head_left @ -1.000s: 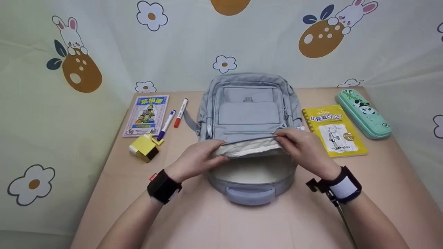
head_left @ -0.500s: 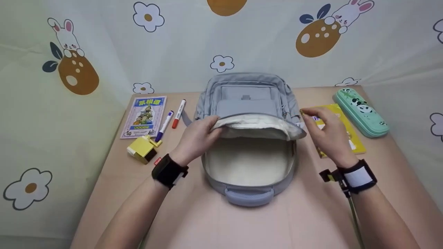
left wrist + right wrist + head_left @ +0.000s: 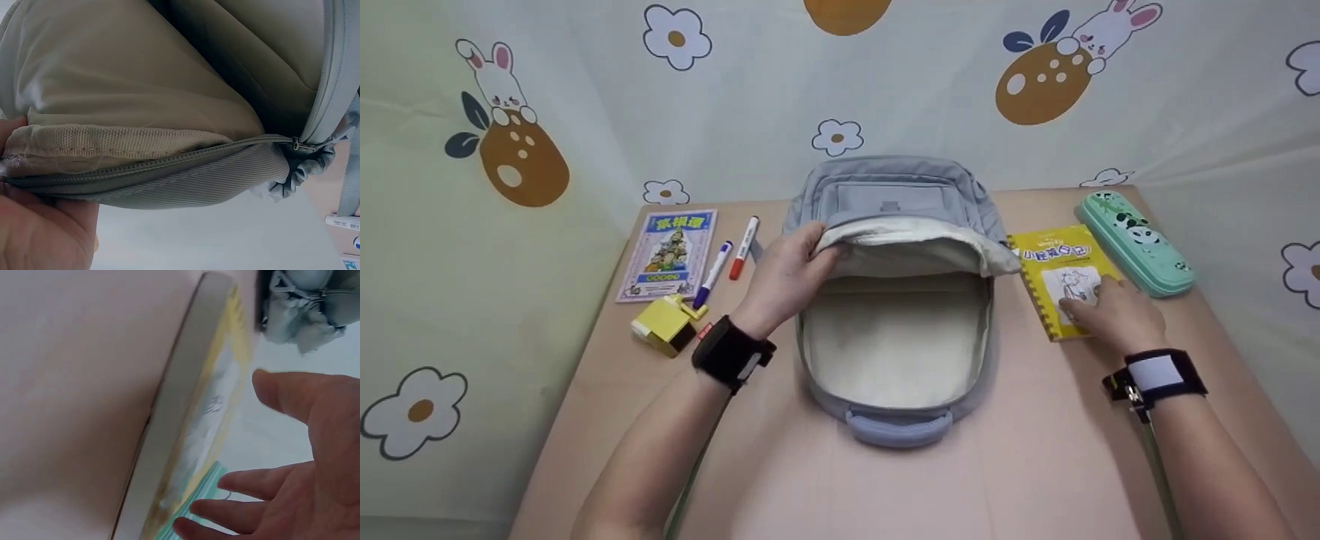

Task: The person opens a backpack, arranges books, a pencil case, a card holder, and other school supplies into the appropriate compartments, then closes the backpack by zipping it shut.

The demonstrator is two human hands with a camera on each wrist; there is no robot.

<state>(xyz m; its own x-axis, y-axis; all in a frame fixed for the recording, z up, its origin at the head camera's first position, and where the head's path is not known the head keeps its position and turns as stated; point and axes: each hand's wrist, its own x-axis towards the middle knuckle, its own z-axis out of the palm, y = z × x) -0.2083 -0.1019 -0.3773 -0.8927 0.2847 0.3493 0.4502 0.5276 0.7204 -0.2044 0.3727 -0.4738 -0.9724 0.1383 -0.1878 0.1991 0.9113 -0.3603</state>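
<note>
A grey-blue backpack (image 3: pixel 889 417) lies on the table with its main compartment unzipped and its pale lining showing. My left hand (image 3: pixel 787 274) pinches the edge of the lifted front flap (image 3: pixel 911 234), and the left wrist view shows the thumb and fingers on either side of that zippered edge (image 3: pixel 157 164). To the right, my right hand (image 3: pixel 1121 315) hovers at the lower right of a yellow book (image 3: pixel 1054 277). Its fingers are spread and hold nothing; in the right wrist view a gap shows between thumb and book (image 3: pixel 191 410).
A green panda pencil case (image 3: pixel 1140 244) lies behind the book. At left are a purple-bordered book (image 3: pixel 667 255), a red marker (image 3: pixel 745 247), a purple marker (image 3: pixel 712 275) and a yellow box-shaped item with a crank (image 3: pixel 666 322). A patterned cloth (image 3: pixel 765 90) backs the table.
My right hand has let go of the zipper area and moved right, over to the yellow book. My left hand has raised the flap away from me, and the compartment gapes wider.
</note>
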